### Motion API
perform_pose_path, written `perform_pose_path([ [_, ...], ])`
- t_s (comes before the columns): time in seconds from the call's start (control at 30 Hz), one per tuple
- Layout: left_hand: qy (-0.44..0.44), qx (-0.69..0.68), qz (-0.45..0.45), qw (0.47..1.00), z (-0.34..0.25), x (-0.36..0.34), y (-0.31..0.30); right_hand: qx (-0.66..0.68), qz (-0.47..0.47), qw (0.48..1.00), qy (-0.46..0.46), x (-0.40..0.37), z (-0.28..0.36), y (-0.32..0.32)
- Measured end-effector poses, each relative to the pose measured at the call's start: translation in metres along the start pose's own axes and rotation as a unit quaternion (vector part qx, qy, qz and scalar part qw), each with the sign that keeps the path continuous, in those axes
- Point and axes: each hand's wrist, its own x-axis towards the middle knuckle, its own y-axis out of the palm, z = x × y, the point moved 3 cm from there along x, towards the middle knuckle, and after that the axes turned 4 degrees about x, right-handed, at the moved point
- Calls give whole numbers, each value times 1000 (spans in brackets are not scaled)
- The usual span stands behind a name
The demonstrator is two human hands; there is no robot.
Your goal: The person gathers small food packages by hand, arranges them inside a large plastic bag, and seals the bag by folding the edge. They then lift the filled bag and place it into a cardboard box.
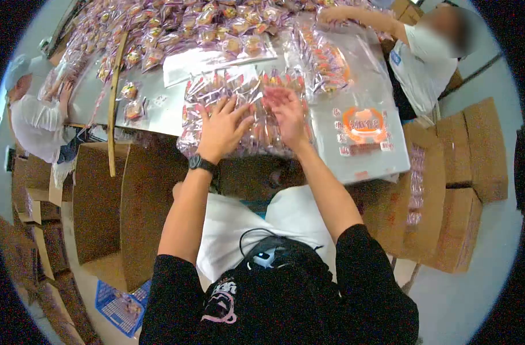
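A large clear bag (254, 135) filled with rows of small wrapped packets lies at the table's front edge, right before me. My left hand (225, 127) rests on its left half, palm down with the fingers spread. At its right half is my right hand (288, 115), turned partly on its side over the bag, fingers extended and a little blurred. Neither hand is wrapped round anything. Just beyond the bag lies a white plastic sheet (185, 68). To the right, a clear printed bag (363, 129) lies flat, with a row of wrapped packets (330, 63) at its far end.
Many wrapped packets (210, 23) cover the table's far side. A wooden strip (114, 109) crosses its left part. One person (38, 115) works at the left, another (417, 69) at the right. Cardboard boxes (98, 207) stand on both sides; a blue basket (110, 313) is on the floor.
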Motion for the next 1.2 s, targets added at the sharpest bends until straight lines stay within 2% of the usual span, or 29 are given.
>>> perform_pose_path([
  [0.07,19,17,-20,999,-4,0,-4,-68,38,997,-24,2,-4,6],
  [0.13,26,31,-22,999,-13,9,-11,-91,53,994,-5,0,-6,10],
  [0.17,8,-8,-34,999,-18,10,-13,-99,57,993,6,-3,-5,9],
  [0.27,40,47,-72,995,-35,20,-11,-133,74,988,23,0,0,6],
  [0.33,103,11,-57,993,-34,32,-6,-158,80,984,25,-3,0,9],
  [0.37,120,-20,-51,991,-28,37,6,-108,72,991,39,-4,0,9],
  [0.4,136,-52,-47,988,-28,39,9,-112,76,990,29,-3,-1,9],
  [0.47,109,-62,-58,990,-29,40,13,-120,83,989,7,-2,-3,8],
  [0.57,94,-66,-64,991,-30,41,14,-120,70,990,8,-3,2,8],
  [0.67,97,-94,-90,987,-30,44,19,-78,-14,993,-90,-6,0,2],
  [0.7,101,-81,-80,988,-30,45,19,-170,4,975,-146,-6,4,5],
  [0.77,113,-57,-59,990,-28,45,19,-347,37,902,-254,-12,13,13],
  [0.87,90,-44,-14,995,-30,50,22,-367,20,893,-261,-18,22,24],
  [0.9,90,-49,-27,994,-30,50,21,-361,-2,910,-206,-22,30,27],
  [1.0,100,-119,-57,986,-32,45,11,-498,6,786,-366,-28,76,24],
  [1.07,88,-101,-31,990,-33,46,7,-675,-111,664,-301,-28,108,7],
  [1.17,83,-75,-32,993,-35,48,7,-656,-83,749,-36,-34,103,-55],
  [1.2,79,-81,-37,993,-35,47,8,-606,-76,791,-21,-34,98,-59],
])
